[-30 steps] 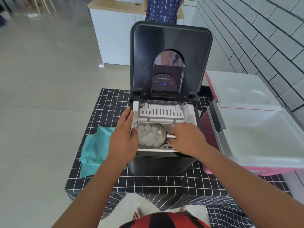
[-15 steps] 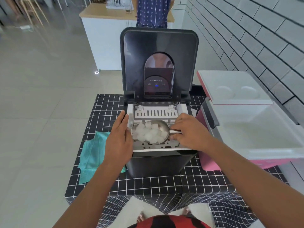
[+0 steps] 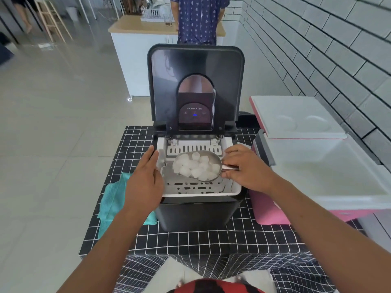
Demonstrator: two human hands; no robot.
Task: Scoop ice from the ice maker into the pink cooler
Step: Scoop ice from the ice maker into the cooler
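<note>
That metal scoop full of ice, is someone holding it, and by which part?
Yes. The right hand holds the metal scoop by its handle, at the bowl's right end. The left hand holds nothing; it rests against the ice maker.

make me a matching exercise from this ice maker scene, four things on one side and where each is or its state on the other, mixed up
Things:
1. metal scoop
2. teal cloth
3. ice maker lid
4. pink cooler

Places or states:
A. raised upright
B. open, to the right of the ice maker
C. heaped with ice, held by the right hand
D. lying on the checked tablecloth, left of the ice maker

Pairs: 1-C, 2-D, 3-A, 4-B
</note>
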